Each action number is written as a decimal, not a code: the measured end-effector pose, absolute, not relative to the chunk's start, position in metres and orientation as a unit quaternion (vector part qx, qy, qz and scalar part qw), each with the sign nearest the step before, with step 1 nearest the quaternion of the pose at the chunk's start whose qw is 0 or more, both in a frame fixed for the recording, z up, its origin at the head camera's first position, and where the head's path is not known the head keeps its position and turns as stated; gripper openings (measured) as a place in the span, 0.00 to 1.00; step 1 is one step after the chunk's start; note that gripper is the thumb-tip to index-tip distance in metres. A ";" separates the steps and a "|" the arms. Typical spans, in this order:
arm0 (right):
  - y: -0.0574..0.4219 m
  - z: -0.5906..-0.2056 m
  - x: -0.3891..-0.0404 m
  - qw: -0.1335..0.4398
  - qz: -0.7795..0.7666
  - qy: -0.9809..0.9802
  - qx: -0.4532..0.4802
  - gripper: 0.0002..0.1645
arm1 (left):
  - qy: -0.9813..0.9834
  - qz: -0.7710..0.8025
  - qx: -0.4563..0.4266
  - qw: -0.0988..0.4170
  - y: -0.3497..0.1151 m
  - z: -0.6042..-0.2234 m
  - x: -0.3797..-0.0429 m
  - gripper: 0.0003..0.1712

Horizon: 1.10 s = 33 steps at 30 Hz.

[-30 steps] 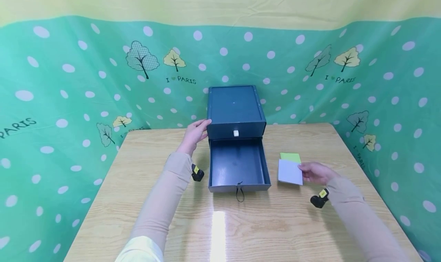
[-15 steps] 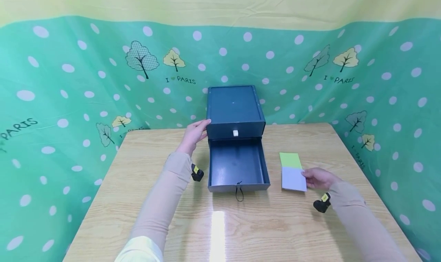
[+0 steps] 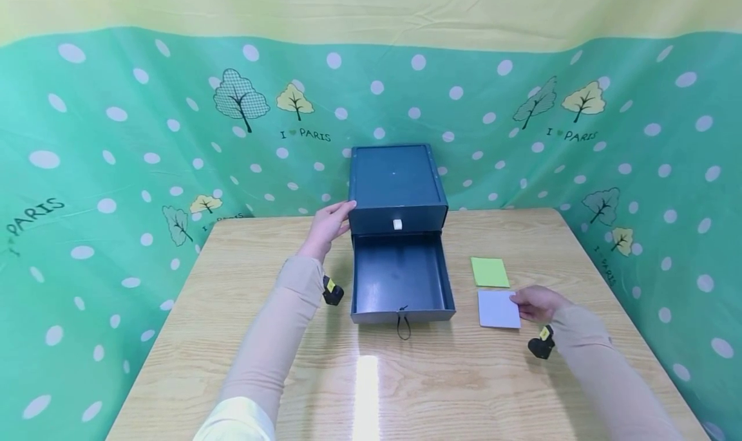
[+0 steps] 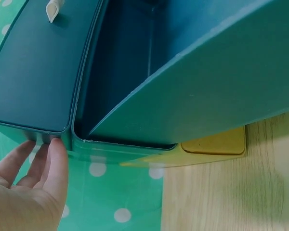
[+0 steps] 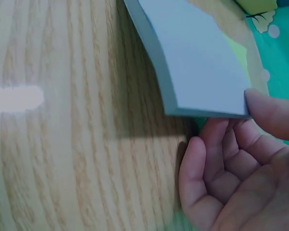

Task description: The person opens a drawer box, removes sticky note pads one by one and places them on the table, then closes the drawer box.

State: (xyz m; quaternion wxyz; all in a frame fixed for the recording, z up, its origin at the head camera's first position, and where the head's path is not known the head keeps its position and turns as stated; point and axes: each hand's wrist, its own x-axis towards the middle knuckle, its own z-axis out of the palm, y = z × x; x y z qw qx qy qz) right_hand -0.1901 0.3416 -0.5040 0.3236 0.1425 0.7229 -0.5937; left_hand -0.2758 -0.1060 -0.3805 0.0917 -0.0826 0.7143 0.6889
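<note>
My right hand [image 3: 540,304] pinches the right edge of a pale blue sticky note pad [image 3: 498,309], thumb on top and fingers beneath. In the right wrist view the blue pad [image 5: 197,57] is held tilted, its thickness showing along the side. Just behind it, a green sticky note pad [image 3: 489,272] lies on the table. With its fingers fairly straight, my left hand [image 3: 329,225] touches the left side of a dark blue drawer cabinet [image 3: 394,174] near its upper front corner. Below the cabinet's upper drawer front [image 4: 33,67], a lower drawer [image 3: 400,273] is pulled out, with nothing visible inside.
A yellow section [image 4: 214,142] sits below the blue ones in the left wrist view. The wooden table [image 3: 255,364] ends at a green dotted curtain [image 3: 174,106]. Small black devices [image 3: 333,291] hang at both wrists. A black loop [image 3: 403,327] hangs from the drawer's front.
My right hand has drawn the blue pad toward me and slightly right, off the green pad, which now shows whole. The left hand and the drawer have stayed put.
</note>
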 end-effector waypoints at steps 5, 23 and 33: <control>0.338 -0.504 -0.194 0.305 -0.554 0.764 0.133 0.08 | 0.716 0.687 -0.086 0.092 -0.105 -0.380 -0.277 0.34; 0.320 -0.499 -0.197 0.239 -0.337 0.905 0.101 0.17 | 0.709 0.693 -0.089 0.090 -0.105 -0.381 -0.277 0.35; 0.313 -0.492 -0.193 0.187 -0.274 0.935 0.122 0.17 | 0.710 0.694 -0.082 0.095 -0.107 -0.382 -0.275 0.35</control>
